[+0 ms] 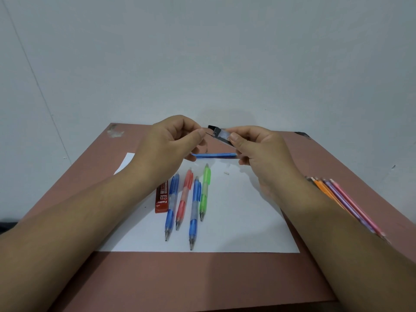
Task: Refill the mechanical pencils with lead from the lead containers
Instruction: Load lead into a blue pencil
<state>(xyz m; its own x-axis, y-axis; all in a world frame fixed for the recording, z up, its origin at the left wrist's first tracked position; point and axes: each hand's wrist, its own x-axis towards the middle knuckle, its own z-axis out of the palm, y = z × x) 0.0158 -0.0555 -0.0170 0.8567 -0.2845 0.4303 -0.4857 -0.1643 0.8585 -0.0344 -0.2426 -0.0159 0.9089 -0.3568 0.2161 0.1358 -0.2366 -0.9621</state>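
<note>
My right hand grips a clear lead container with an open black cap, held above the table. A blue mechanical pencil lies across under both hands, its ends hidden in my fingers. My left hand pinches thumb and forefinger at the container's mouth, where a thin lead shows. On the white sheet lie several pencils: blue, red, blue, green. A red 2B lead box lies left of them.
A bundle of coloured pencils lies at the right edge of the brown table, partly under my right forearm. A small white bit rests on the sheet near the green pencil. A white wall rises behind the table.
</note>
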